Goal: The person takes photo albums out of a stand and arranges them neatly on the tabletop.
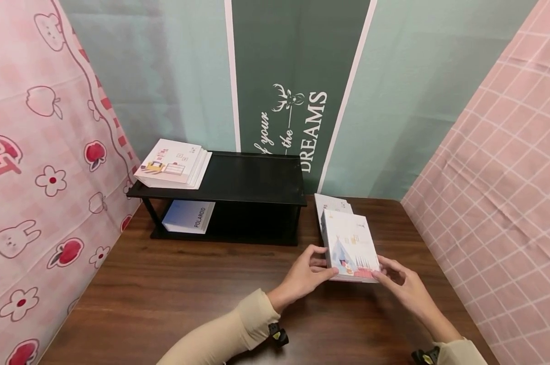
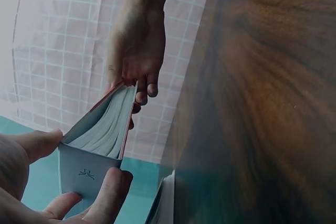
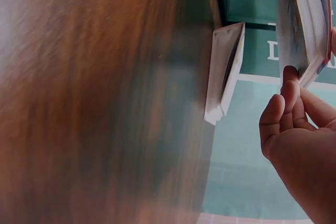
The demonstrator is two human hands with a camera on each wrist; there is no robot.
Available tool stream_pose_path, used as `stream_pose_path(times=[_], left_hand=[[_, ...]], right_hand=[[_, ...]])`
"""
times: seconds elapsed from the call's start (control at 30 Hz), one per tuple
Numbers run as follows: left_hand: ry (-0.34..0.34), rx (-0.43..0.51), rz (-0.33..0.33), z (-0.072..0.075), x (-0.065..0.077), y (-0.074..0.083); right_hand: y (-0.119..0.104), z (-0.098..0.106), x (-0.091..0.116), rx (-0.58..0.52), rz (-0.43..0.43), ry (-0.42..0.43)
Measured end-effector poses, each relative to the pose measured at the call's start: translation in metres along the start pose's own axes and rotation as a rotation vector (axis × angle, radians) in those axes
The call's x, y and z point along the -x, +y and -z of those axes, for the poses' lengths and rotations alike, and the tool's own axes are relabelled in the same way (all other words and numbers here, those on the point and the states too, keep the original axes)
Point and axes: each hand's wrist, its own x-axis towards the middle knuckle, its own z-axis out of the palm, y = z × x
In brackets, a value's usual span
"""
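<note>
Between both hands, raised off the table, is a thick white book (image 1: 350,241) with a blue tent drawing on its cover. My left hand (image 1: 302,274) grips its left side by the blue-grey spine (image 2: 86,169), thumb on the cover and fingers beneath. My right hand (image 1: 404,284) pinches the lower right corner, thumb above and fingers below. The loose page edges (image 2: 107,124) fan a little in the left wrist view. Behind it, partly covered in the head view, another white book (image 1: 331,204) lies on the table; the right wrist view shows its side (image 3: 226,72).
A black two-tier shelf (image 1: 256,177) stands at the back left of the wooden table (image 1: 188,289). White books (image 1: 172,162) are stacked on its top left. A blue-and-white book marked POLAROID (image 1: 190,217) lies on the lower tier. Printed cloths (image 1: 493,167) hang around the table.
</note>
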Motion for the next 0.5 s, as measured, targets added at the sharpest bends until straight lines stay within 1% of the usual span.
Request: stream_pose_path(times=[0.1, 0.3, 0.33, 0.5], left_hand=[[-0.007, -0.011, 0.009, -0.004, 0.002, -0.002], [-0.032, -0.023, 0.002, -0.011, 0.001, -0.008], [-0.038, -0.028, -0.001, -0.012, 0.001, -0.009], [-0.067, -0.06, 0.029, -0.015, 0.001, -0.015]], right_hand=[[0.007, 0.003, 0.004, 0.015, -0.011, -0.023], [0.015, 0.008, 0.011, 0.041, -0.009, -0.047], [0.015, 0.008, 0.012, 0.046, -0.015, -0.049], [0.016, 0.012, 0.016, 0.06, -0.074, -0.085]])
